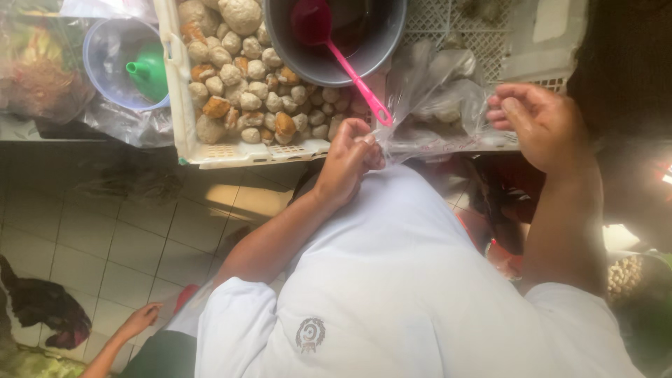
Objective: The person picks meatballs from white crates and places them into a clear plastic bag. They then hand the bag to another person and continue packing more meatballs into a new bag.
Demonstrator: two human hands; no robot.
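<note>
Clear plastic bag (434,98) between pinching fingers (367,143)

Daylight, soft and even, no hard-edged shadows. Brightest area: white shirt (392,280) in lower centre, close to washed out, folds barely readable. Pale glare patch on the tiled floor (119,245) at centre left, with a dim grey zone above it under the crate. Upper right and right edge fall into near-black; detail lost there. Clear plastic bag (434,98) at upper centre right catches whitish sheen, contents hazy behind it. Right hand (539,122) slightly smeared at the fingertips; left hand (346,164) a little sharper. Overall softness, compression grain in dark areas. Lower left corner dim, murky. Slight stretching toward frame corners.
</note>
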